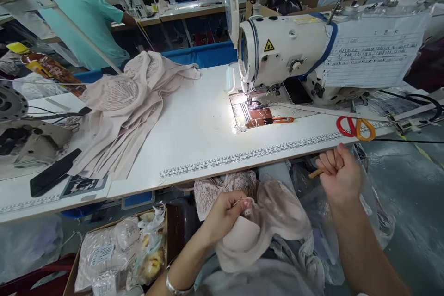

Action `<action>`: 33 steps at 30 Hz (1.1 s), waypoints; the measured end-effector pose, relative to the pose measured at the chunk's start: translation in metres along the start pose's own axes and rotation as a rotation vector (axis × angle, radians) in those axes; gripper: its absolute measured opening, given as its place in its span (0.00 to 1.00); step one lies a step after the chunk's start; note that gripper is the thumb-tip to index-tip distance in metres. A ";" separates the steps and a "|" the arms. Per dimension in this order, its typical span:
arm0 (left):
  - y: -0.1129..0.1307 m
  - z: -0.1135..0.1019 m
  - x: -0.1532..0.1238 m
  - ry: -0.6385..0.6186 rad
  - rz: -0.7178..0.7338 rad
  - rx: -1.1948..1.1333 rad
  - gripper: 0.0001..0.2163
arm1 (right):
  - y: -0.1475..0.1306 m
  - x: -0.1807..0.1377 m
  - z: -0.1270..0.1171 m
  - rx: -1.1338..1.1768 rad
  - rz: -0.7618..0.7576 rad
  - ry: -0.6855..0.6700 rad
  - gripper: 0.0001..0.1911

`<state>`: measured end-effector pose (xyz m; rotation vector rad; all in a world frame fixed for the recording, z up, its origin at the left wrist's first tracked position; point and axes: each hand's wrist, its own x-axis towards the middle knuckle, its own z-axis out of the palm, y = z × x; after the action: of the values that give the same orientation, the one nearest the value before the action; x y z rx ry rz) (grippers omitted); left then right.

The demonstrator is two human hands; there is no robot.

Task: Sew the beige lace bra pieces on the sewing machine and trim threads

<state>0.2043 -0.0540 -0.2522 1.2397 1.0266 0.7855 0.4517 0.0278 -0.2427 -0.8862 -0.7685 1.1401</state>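
Note:
My left hand rests low in my lap and pinches the edge of a pale pink lace garment between thumb and fingers. My right hand is closed in a fist just below the table's front edge, gripping a thin tan stick-like tool whose tip pokes out to the left. A fine thread seems to run from my left fingers. Both hands are below the white sewing table, in front of the sewing machine.
A heap of pink lace pieces lies on the table's left. Red and orange scissors sit at the right edge, a black phone at the left. A box of packets stands on the floor. A person in teal works behind.

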 end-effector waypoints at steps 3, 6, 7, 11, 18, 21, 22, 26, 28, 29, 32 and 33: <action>-0.006 -0.002 0.001 0.059 -0.023 0.016 0.27 | 0.003 -0.009 0.002 -0.388 -0.047 -0.320 0.19; -0.007 0.003 0.005 0.073 -0.019 0.058 0.25 | 0.014 -0.042 0.022 -0.725 -0.163 -0.740 0.18; -0.006 0.004 0.006 0.077 -0.012 0.057 0.24 | 0.017 -0.052 0.027 -0.798 -0.198 -0.810 0.18; -0.003 0.005 0.008 0.112 0.024 0.062 0.21 | 0.028 -0.068 0.032 -0.957 -0.348 -0.875 0.12; -0.005 0.002 0.009 0.091 -0.010 -0.027 0.22 | 0.034 -0.051 0.024 -0.997 -0.579 -0.754 0.15; -0.006 0.000 0.011 0.096 -0.010 -0.042 0.22 | 0.031 -0.048 0.027 -0.812 -0.450 -0.680 0.17; -0.006 0.000 0.011 0.096 -0.004 -0.035 0.22 | 0.031 -0.048 0.027 -0.766 -0.398 -0.680 0.16; -0.009 0.001 0.012 0.117 0.029 0.082 0.20 | 0.035 -0.052 0.026 -0.779 -0.300 -0.830 0.07; -0.011 0.002 0.012 0.129 0.041 0.171 0.20 | 0.039 -0.054 0.025 -0.856 -0.376 -0.881 0.08; -0.012 0.002 0.012 0.130 0.041 0.202 0.20 | 0.040 -0.055 0.024 -0.904 -0.441 -0.891 0.11; -0.015 0.001 0.012 0.109 0.019 0.198 0.21 | 0.040 -0.053 0.022 -1.069 -0.658 -0.907 0.15; -0.016 0.000 0.013 0.095 0.006 0.168 0.21 | 0.039 -0.051 0.021 -1.110 -0.710 -0.905 0.15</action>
<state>0.2077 -0.0453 -0.2701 1.3589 1.1866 0.7810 0.4041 -0.0109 -0.2717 -0.7965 -2.3740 0.3352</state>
